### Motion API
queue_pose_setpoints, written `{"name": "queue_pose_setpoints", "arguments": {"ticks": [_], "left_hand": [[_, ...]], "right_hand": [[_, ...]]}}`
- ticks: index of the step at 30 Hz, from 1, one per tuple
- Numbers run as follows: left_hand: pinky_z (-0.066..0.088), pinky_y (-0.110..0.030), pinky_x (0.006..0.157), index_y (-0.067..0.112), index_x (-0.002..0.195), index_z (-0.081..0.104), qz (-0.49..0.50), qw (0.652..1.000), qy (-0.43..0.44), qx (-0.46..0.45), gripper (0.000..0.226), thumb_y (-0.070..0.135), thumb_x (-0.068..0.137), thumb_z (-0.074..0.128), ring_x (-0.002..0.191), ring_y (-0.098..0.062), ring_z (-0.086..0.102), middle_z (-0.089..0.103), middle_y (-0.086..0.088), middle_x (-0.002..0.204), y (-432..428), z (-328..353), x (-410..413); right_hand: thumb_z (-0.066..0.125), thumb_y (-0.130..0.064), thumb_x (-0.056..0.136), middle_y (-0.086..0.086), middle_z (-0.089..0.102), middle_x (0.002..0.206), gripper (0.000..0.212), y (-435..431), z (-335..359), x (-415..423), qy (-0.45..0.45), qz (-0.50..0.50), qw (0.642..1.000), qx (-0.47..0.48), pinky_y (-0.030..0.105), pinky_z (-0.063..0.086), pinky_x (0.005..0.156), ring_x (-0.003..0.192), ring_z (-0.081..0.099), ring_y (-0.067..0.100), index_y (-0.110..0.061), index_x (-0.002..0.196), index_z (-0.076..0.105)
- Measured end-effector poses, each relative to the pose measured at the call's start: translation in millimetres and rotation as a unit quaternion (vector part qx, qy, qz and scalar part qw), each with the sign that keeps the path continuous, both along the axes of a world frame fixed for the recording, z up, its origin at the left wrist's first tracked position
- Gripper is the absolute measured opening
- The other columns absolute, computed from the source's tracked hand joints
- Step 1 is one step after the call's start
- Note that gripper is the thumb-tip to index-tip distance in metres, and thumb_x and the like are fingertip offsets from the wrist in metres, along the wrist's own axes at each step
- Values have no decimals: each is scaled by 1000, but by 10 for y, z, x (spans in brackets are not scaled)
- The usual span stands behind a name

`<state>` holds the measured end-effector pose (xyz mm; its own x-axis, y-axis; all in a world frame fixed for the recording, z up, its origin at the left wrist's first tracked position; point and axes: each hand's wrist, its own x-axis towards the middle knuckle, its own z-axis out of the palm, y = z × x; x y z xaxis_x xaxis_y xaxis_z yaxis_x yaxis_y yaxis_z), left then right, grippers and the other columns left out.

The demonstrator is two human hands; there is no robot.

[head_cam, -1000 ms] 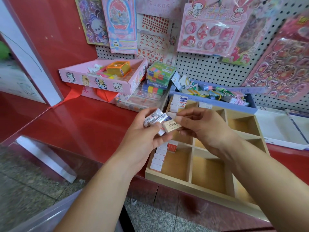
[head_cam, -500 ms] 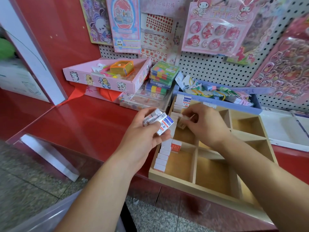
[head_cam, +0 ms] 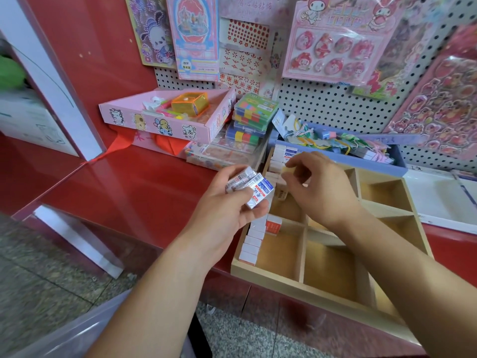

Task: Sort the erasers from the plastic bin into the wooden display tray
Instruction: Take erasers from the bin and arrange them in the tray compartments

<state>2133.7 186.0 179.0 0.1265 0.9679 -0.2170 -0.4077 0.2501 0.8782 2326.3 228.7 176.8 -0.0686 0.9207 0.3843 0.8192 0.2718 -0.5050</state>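
Red counter (head_cam: 134, 182): L hand (head_cam: 227, 205) grips erasers (head_cam: 249, 184) angled up-right; R hand (head_cam: 322, 187) pinches eraser (head_cam: 286, 171).

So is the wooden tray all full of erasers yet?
Not full. Erasers sit only along the left side of the wooden tray; the rest of it in view is bare wood.

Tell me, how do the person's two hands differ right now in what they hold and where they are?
The left hand grips a bundle of several wrapped erasers; the right hand pinches just one small pale piece, likely an eraser. The left hand hovers at the left edge of the wooden display tray; the right hand reaches over its far-left compartments. Both have curled fingers.
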Motion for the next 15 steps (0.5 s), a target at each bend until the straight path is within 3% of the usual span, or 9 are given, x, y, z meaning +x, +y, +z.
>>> {"name": "queue_pose_setpoints", "arguments": {"ticks": [4,8,11,15], "left_hand": [[62,-40,83,19,127,63,-9,1000,-9,3,40,-7,100,48,96,-37,73,72,-21,117,-6,15,22],[62,-38,79,19,124,66,-13,1000,-10,5,40,-8,100,49,93,-36,72,73,-20,117,-26,23,18],[62,-39,80,19,124,65,-17,1000,-3,4,40,-8,100,49,101,-42,73,72,-20,117,-39,27,8],[63,-38,79,20,125,65,-27,1000,5,5,40,-8,101,48,97,-38,75,72,-18,120,-38,38,24]], "right_hand": [[73,-32,91,-4,73,82,9,-112,144,-146,187,65,972,-130,33,54,72,75,66,16,-23,93,72],[80,-16,86,9,75,86,11,-104,135,-152,240,80,948,-192,40,57,69,71,65,19,-14,95,73],[79,-6,85,16,73,85,14,-119,157,-119,342,73,904,-245,33,60,66,73,69,21,-7,96,70],[81,-6,82,22,74,96,26,-139,144,-127,362,95,880,-293,44,63,81,80,71,31,-2,104,68]]}}
